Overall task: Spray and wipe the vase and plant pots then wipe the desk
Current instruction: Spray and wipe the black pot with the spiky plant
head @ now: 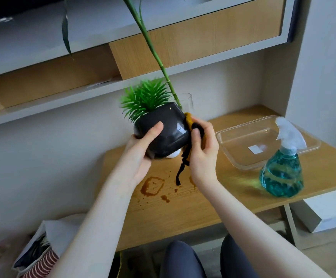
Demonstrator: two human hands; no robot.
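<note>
Tilted black pot (163,130) mid-wipe, drop risk.
Left hand (141,153) grips it; right hand (201,151) pinches cloth (191,125); glass vase (186,101) close behind could get knocked.

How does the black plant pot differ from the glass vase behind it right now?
The black plant pot is dark, opaque and glossy; the glass vase is clear. The pot is tilted and lifted off the desk, gripped by the left hand while the right hand presses a yellow cloth against it; the vase is not being held. The pot carries a short spiky plant; the vase holds a tall green stalk. Both hold greenery.
</note>
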